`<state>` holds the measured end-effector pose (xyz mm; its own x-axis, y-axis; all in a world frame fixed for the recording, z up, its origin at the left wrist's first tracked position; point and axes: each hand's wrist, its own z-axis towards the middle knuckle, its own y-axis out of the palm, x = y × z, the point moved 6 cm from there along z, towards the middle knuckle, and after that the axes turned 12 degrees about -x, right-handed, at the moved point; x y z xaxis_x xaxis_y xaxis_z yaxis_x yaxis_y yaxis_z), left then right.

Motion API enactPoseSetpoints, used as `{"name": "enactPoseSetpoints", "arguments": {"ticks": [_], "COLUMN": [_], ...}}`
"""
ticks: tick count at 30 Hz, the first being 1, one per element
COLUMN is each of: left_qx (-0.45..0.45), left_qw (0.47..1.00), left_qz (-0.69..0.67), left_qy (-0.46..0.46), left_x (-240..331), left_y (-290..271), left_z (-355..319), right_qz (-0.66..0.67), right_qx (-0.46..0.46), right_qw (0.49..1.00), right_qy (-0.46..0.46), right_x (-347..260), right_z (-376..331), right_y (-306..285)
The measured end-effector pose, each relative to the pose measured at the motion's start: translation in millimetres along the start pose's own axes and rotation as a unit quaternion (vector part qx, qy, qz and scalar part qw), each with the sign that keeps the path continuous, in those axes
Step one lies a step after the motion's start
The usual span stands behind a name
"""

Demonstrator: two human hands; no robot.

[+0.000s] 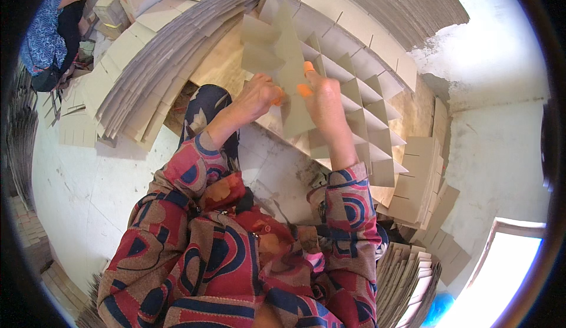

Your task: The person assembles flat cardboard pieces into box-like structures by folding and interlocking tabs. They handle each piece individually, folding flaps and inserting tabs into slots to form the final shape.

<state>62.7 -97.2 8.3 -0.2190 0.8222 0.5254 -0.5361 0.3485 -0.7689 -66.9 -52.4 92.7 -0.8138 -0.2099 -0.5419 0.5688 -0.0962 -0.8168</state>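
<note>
A cardboard partition grid (359, 101) of crossed grey-brown strips lies on a wooden board in front of me. One upright cardboard strip (291, 56) crosses its left end, with its flat side showing. My left hand (259, 98) is closed at the left side of this strip, fingers curled and an orange cover at a fingertip. On the other side, my right hand (323, 95) grips the same strip, with orange covers on its thumb and a finger. The grid's cells to the right stand open; my right forearm hides some of the near ones.
Long stacks of slotted cardboard strips (147, 62) rise on the left, with more cardboard stacks (377, 3) behind the grid. Slotted pieces (413, 180) lean at the right near a white wall (495, 139). At the far left a person in a blue patterned garment (44, 33) sits.
</note>
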Motion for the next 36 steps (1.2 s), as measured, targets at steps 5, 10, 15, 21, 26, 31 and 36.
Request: {"name": "enactPoseSetpoints", "arguments": {"ticks": [5,10,15,21,26,31,36], "left_qx": [-0.004,-0.003,0.038,-0.03,0.003,-0.04,-0.054], "left_qw": [1.0,1.0,0.999,0.999,0.999,0.995,0.992], "left_qz": [-0.007,-0.002,0.012,0.023,0.052,0.096,0.11], "left_qy": [-0.012,-0.016,0.011,0.002,-0.009,-0.008,0.016], "left_x": [-4,-5,3,-6,5,-4,-32], "left_y": [2,3,0,4,-9,-4,1], "left_z": [2,4,5,3,6,34,74], "right_qz": [0.003,0.009,-0.085,-0.103,-0.206,-0.379,-0.108], "right_qx": [-0.014,-0.025,-0.134,-0.099,0.097,0.067,-0.094], "right_qw": [1.0,1.0,0.987,0.986,0.964,0.891,0.961], "right_qy": [0.018,0.017,0.018,0.08,0.135,0.241,0.237], "right_x": [0,3,42,31,89,186,165], "right_z": [3,6,-1,-8,-17,-40,-42], "right_y": [5,7,63,43,-17,-42,-44]}}
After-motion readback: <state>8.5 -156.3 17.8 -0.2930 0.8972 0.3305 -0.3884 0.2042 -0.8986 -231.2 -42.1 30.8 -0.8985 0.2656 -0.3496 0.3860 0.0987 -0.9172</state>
